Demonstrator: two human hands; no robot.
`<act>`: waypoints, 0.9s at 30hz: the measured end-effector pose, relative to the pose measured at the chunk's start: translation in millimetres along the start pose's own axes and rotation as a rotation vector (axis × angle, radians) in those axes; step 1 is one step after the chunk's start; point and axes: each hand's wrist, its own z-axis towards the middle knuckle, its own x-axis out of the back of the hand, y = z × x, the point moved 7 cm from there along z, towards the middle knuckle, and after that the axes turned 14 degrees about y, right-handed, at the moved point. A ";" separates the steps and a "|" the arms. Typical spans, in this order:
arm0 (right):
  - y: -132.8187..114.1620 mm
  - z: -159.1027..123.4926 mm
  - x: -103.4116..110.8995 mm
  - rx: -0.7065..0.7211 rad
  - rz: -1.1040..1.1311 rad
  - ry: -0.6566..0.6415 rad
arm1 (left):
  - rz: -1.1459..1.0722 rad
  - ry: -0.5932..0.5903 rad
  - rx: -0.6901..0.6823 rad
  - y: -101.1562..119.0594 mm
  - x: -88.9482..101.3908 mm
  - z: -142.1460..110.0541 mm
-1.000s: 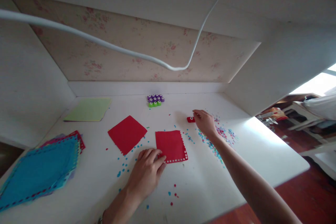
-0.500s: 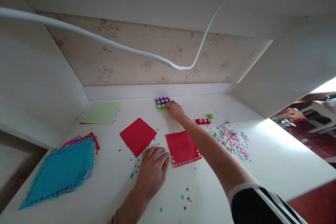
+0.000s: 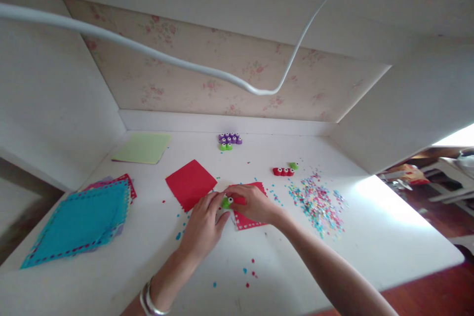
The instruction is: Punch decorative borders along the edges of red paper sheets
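Note:
A small green craft punch (image 3: 226, 202), with a white eye-like button, is between my two hands in the middle of the table. My right hand (image 3: 250, 201) grips it from the right, over a red paper square (image 3: 250, 222) edged with punched holes. From the left, my left hand (image 3: 205, 219) closes its fingers and thumb about the same punch; their exact contact is partly hidden. Just behind my left hand lies a second red paper square (image 3: 191, 182).
Purple punches (image 3: 232, 138) and two green punches (image 3: 225, 147) stand near the back wall. Red punches (image 3: 283, 172) and one green punch (image 3: 294, 165) sit right, beside scattered confetti (image 3: 320, 202). Blue punched sheets (image 3: 81, 224) and pale green paper (image 3: 142, 148) lie left. A white cable (image 3: 177, 61) hangs across.
My right hand has come back from the punches at the rear with a green one, over the right red square. My left hand has moved up to meet it.

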 end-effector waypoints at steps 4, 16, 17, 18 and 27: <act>12.2 -19.1 15.4 -0.036 -0.066 0.138 | 0.038 -0.062 -0.045 6.4 -8.0 -2.4; 82.9 -50.6 62.9 -0.376 -0.344 0.479 | -0.054 -0.059 -0.059 7.6 -7.7 1.1; 81.6 -51.4 64.6 -0.375 -0.298 0.489 | -0.065 -0.060 -0.052 6.1 -8.5 0.9; 80.8 -52.3 66.0 -0.377 -0.248 0.492 | -0.079 -0.061 -0.042 4.5 -9.4 0.9; 86.9 -61.7 75.7 -0.610 0.219 0.558 | -0.162 -0.029 0.070 -8.2 -9.1 3.6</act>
